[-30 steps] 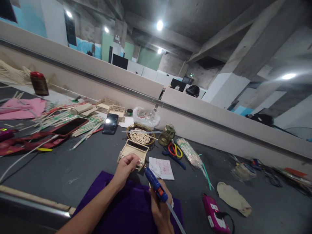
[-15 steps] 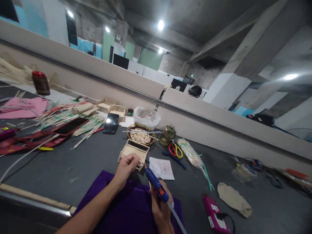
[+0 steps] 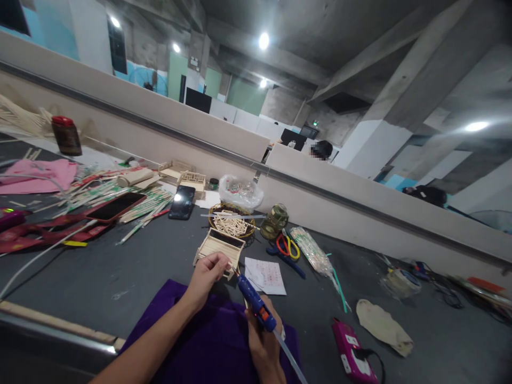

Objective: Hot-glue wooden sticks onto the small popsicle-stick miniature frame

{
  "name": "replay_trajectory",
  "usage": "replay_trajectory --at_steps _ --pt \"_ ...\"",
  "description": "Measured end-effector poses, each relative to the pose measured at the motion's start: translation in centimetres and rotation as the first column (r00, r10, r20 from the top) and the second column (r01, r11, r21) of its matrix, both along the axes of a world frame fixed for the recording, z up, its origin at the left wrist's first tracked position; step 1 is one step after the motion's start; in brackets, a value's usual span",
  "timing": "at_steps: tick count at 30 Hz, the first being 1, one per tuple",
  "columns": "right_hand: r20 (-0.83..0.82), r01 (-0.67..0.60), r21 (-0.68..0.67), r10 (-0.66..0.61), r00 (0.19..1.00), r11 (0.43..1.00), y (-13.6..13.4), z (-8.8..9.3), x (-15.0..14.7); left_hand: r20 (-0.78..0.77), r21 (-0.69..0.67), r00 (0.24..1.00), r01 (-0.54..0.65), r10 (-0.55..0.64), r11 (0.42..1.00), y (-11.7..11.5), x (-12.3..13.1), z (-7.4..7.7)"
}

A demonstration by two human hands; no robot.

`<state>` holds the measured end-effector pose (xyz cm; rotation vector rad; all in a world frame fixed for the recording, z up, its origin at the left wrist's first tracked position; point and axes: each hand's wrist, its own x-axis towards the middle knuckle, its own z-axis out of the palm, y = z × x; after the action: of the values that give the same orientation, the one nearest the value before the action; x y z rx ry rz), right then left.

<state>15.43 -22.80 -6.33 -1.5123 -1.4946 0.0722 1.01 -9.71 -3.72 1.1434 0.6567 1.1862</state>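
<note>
A blue glue gun (image 3: 255, 300) is held in my right hand (image 3: 266, 333), its nozzle pointing up and left with a clear glue stick trailing from its rear. The fingers of my left hand (image 3: 210, 268) are pinched together close to the nozzle tip; what they hold is too small to make out. Just beyond them stands a small wooden model (image 3: 220, 246) built of pale sticks, its front edge partly hidden by my left hand. Behind the model sits a basket (image 3: 251, 230) of short wooden sticks.
A printed paper (image 3: 272, 277), pliers (image 3: 288, 248) and bagged sticks (image 3: 314, 250) lie to the right, with a magenta device (image 3: 352, 352) nearer the front. Phones (image 3: 182, 202), stick bundles and a red-lidded jar (image 3: 66, 136) are at left. A low partition (image 3: 320, 194) runs behind.
</note>
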Motion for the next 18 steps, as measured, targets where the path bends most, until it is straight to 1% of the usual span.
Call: replay_trajectory --at_steps 8,12,18 --pt "0.000 0.019 -0.019 -0.019 1.000 1.000 0.00 -0.12 -0.03 -0.001 0.012 1.000 0.004 -0.004 1.000 -0.11 -0.04 0.17" --pt "-0.005 0.022 -0.028 -0.022 1.000 0.999 0.01 -0.33 -0.06 0.006 -0.009 1.000 0.011 -0.011 1.000 -0.16 0.02 0.13" --pt "0.014 0.022 -0.010 -0.022 1.000 1.000 -0.02 -0.55 -0.03 -0.005 -0.017 1.000 0.002 -0.002 1.000 -0.22 0.04 0.09"
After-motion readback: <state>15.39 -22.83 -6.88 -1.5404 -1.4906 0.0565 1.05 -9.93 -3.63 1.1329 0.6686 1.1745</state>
